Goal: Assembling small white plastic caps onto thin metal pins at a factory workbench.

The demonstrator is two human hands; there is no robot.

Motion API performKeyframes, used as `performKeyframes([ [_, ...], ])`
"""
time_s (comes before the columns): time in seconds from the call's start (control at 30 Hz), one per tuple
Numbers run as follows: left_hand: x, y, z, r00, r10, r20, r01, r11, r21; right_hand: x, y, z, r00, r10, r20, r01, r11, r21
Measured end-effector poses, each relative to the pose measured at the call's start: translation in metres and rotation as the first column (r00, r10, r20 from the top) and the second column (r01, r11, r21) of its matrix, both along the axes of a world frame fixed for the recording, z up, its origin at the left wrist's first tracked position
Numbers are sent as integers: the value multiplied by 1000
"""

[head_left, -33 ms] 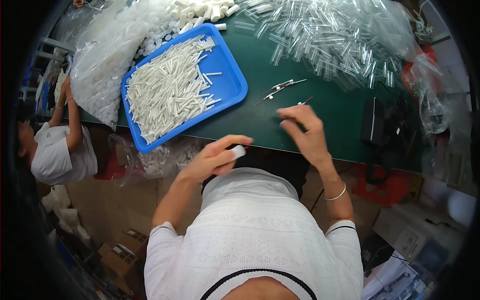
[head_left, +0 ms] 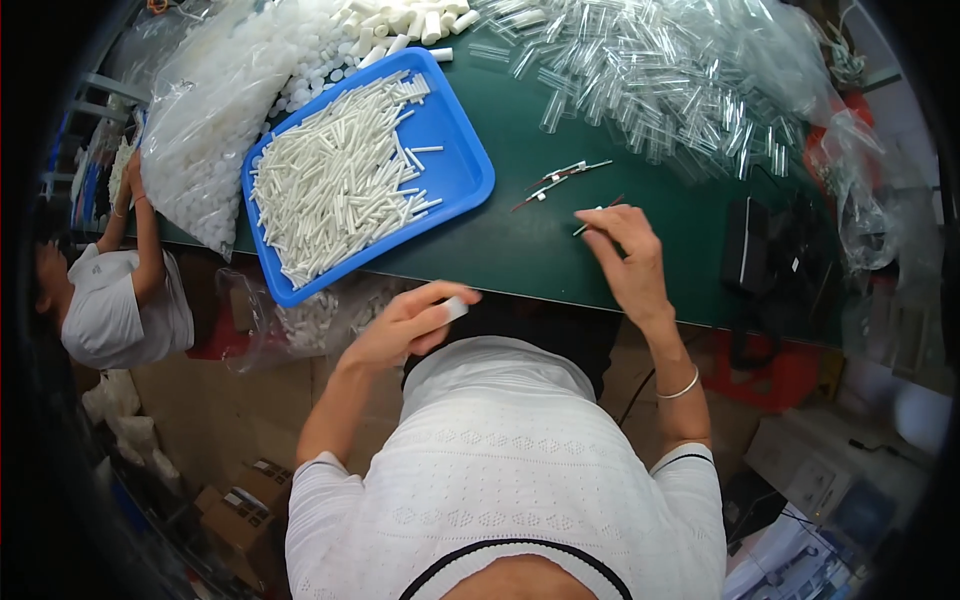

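Over the front edge of the table, my left hand (head_left: 400,325) is closed with the thumb near the bent index finger. A white piece (head_left: 456,308) shows at its thumb tip; whether it is a wrap or something held I cannot tell. My right hand (head_left: 632,258) is over the green tabletop, thumb and index finger closing around a thin stick-like piece with a reddish end (head_left: 619,200). Partly hidden by the fingers, that piece rests on the table. Just beyond it lie several similar thin pieces (head_left: 560,176) with white bits on them.
A blue tray (head_left: 468,150) full of short white sticks (head_left: 335,180) stands to the left. Clear tubes (head_left: 650,85) are heaped at the back right, near a black box (head_left: 745,243). A plastic bag (head_left: 200,140) of white caps sits far left, where another person (head_left: 130,300) works.
My right hand has moved slightly right and nearer, its fingertips now at the thin reddish-ended piece. My left hand has drawn back a little to the left.
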State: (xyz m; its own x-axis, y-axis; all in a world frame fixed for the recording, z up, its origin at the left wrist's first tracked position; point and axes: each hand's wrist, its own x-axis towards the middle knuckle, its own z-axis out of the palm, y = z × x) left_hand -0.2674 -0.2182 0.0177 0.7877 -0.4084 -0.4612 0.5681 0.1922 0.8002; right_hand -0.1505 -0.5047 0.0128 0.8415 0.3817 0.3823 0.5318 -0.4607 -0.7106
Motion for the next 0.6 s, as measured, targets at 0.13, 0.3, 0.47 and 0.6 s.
performKeyframes([
  [0.13, -71, 70, -77, 920, -213, 329, -146, 593, 792, 18, -17, -4, 998, -61, 15, 62, 977, -203],
  [0.3, -82, 87, -69, 961, -276, -6, 73, 233, 970, 15, -11, -4, 992, -22, 126, 61, 948, -313],
  [0.47, 4, 97, 32, 874, -485, 31, 417, 781, 465, -9, -19, -20, 971, 16, 239, 48, 965, -260],
  [0.6, 126, 136, 50, 867, -105, 488, -302, 668, 680, -32, -28, -15, 976, -38, 216, 113, 931, -347],
])
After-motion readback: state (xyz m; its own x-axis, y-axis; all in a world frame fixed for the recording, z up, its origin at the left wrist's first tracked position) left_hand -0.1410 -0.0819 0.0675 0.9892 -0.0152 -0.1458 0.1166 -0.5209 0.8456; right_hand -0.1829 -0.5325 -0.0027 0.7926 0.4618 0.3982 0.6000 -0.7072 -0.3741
